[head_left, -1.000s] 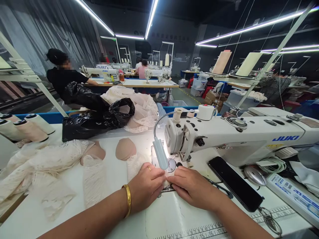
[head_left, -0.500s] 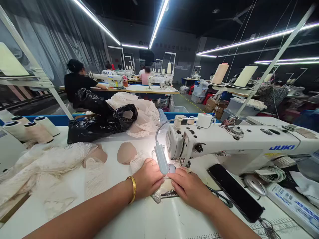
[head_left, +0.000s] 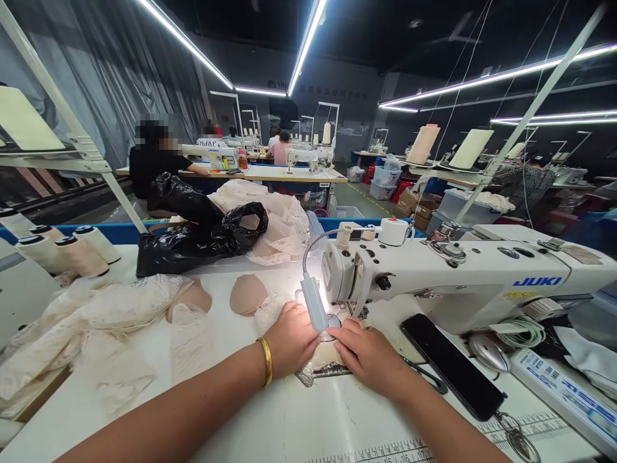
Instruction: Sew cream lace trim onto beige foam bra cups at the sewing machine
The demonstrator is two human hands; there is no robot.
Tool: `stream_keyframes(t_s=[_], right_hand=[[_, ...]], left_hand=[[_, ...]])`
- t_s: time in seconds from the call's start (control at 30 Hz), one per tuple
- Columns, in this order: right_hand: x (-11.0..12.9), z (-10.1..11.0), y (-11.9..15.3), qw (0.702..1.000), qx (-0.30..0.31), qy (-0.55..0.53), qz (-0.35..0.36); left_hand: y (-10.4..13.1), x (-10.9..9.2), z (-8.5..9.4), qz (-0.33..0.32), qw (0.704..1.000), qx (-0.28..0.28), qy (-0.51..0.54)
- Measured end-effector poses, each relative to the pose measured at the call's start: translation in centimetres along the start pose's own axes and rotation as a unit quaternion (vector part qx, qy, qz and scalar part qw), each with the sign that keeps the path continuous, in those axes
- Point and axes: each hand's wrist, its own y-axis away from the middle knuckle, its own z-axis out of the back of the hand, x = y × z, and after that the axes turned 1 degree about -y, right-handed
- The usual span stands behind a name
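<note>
My left hand (head_left: pixel 292 337), a gold bangle at its wrist, presses with bent fingers on a cream lace piece (head_left: pixel 328 354) under the head of a white sewing machine (head_left: pixel 448 267). On the same piece, just right of the needle area, my right hand (head_left: pixel 369 357) has its fingers drawn together. The fingertips are partly hidden by a grey gooseneck lamp (head_left: pixel 314 305), which shines there. Pale lace (head_left: pixel 270 312) runs out beyond my left hand. A beige bra cup (head_left: pixel 247 296) lies flat on the table to its left.
Cream lace garments (head_left: pixel 110 321) heap at left, before thread cones (head_left: pixel 81 257) and a black plastic bag (head_left: pixel 197 247). Right of my hands lie a black phone (head_left: pixel 453 366), scissors (head_left: pixel 427 373) and keys (head_left: pixel 518 440). Co-workers (head_left: pixel 157 161) sit at machines farther back.
The view has shifted slightly. My hands stay together at the machine head, with the left forearm a little farther right in view. The seated co-worker's head has turned or moved slightly.
</note>
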Motion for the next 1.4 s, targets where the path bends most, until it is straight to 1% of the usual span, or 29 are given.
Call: stream_keyframes(t_s=[0.1, 0.17, 0.27, 0.33, 0.4, 0.43, 0.47, 0.5, 0.57, 0.6, 0.67, 0.73, 0.8, 0.87, 0.9, 0.93, 0.97, 1.0, 1.03, 1.07, 1.1, 1.13, 1.17, 1.2, 1.23, 1.27, 1.3, 1.33, 1.4], right_hand=[[-0.2, 0.0, 0.0, 1.000, -0.007, -0.008, -0.006], [-0.3, -0.1, 0.0, 1.000, -0.010, -0.019, -0.007], [-0.4, -0.1, 0.0, 0.999, -0.015, -0.039, -0.007], [0.1, 0.1, 0.1, 0.997, -0.018, -0.068, -0.018], [1.1, 0.4, 0.2, 0.990, -0.012, -0.131, -0.059], [1.8, 0.5, 0.2, 0.978, -0.003, -0.185, -0.093], [2.7, 0.5, 0.2, 0.958, 0.009, -0.254, -0.133], [3.6, 0.5, 0.1, 0.927, 0.022, -0.331, -0.173], [5.7, 0.3, -0.1, 0.845, 0.037, -0.480, -0.233], [6.7, 0.1, -0.3, 0.806, 0.030, -0.536, -0.249], [8.6, -0.5, -0.7, 0.748, -0.007, -0.607, -0.267], [10.0, -1.0, -0.8, 0.706, -0.067, -0.647, -0.280], [11.2, -1.5, -0.7, 0.660, -0.117, -0.683, -0.291], [12.1, -1.9, -0.5, 0.611, -0.146, -0.720, -0.296], [12.5, -2.1, -0.4, 0.590, -0.153, -0.735, -0.297], [12.9, -2.3, -0.4, 0.573, -0.161, -0.746, -0.298], [13.4, -2.5, -0.3, 0.562, -0.168, -0.754, -0.297], [13.8, -2.7, -0.2, 0.558, -0.175, -0.756, -0.294], [14.2, -3.0, 0.0, 0.560, -0.182, -0.754, -0.290], [14.6, -3.3, 0.3, 0.569, -0.189, -0.748, -0.284], [15.0, -3.7, 0.8, 0.582, -0.197, -0.738, -0.279], [15.3, -4.2, 1.3, 0.598, -0.205, -0.724, -0.275], [15.5, -4.7, 2.0, 0.616, -0.209, -0.709, -0.273], [15.7, -5.2, 2.8, 0.634, -0.212, -0.692, -0.272], [15.9, -5.6, 3.6, 0.652, -0.209, -0.676, -0.272], [16.0, -6.0, 4.3, 0.668, -0.205, -0.662, -0.271], [16.0, -6.3, 4.9, 0.679, -0.204, -0.651, -0.269], [16.0, -6.4, 5.3, 0.684, -0.208, -0.646, -0.268], [15.9, -6.1, 5.4, 0.671, -0.233, -0.649, -0.274]], left_hand=[[-0.7, -0.6, 0.9, 0.031, 0.997, 0.058, -0.048], [-1.0, -0.8, 1.3, 0.052, 0.993, 0.081, -0.070], [-1.4, -0.6, 1.4, 0.065, 0.991, 0.087, -0.077], [-1.2, -0.3, 1.4, 0.075, 0.990, 0.089, -0.081], [-0.5, -0.3, 1.7, 0.081, 0.989, 0.088, -0.082], [0.1, -0.5, 1.9, 0.079, 0.990, 0.088, -0.080], [0.9, -0.8, 2.3, 0.073, 0.990, 0.090, -0.077], [1.9, -1.3, 2.7, 0.061, 0.992, 0.087, -0.069], [4.2, -2.5, 3.6, 0.027, 0.997, 0.056, -0.036], [5.5, -3.0, 4.0, 0.012, 0.999, 0.029, -0.018], [8.3, -3.6, 4.7, 0.009, 1.000, -0.021, -0.006], [11.0, -3.6, 5.4, 0.060, 0.997, -0.047, -0.033], [13.6, -3.6, 6.3, 0.149, 0.985, -0.062, -0.058], [15.6, -4.1, 7.1, 0.247, 0.964, -0.098, -0.032], [16.2, -4.8, 7.3, 0.292, 0.949, -0.115, 0.017], [16.6, -5.7, 7.4, 0.331, 0.930, -0.117, 0.103], [16.7, -6.8, 7.2, 0.362, 0.898, -0.104, 0.225], [16.5, -7.9, 6.8, 0.386, 0.844, -0.075, 0.366], [16.0, -9.0, 6.2, 0.385, 0.754, -0.017, 0.532], [15.3, -10.0, 5.7, 0.389, 0.645, 0.003, 0.658], [14.4, -10.7, 5.2, 0.402, 0.550, -0.015, 0.732], [13.5, -11.2, 4.9, 0.409, 0.490, -0.065, 0.767], [12.4, -11.4, 4.7, 0.415, 0.449, -0.140, 0.779], [11.4, -11.4, 4.8, 0.417, 0.422, -0.203, 0.779], [10.6, -11.3, 5.1, 0.423, 0.405, -0.249, 0.771], [9.8, -11.2, 5.4, 0.429, 0.398, -0.279, 0.761], [9.3, -11.1, 5.8, 0.436, 0.400, -0.289, 0.753], [8.9, -11.0, 6.1, 0.442, 0.406, -0.289, 0.746], [8.4, -11.1, 6.4, 0.447, 0.419, -0.282, 0.738]])
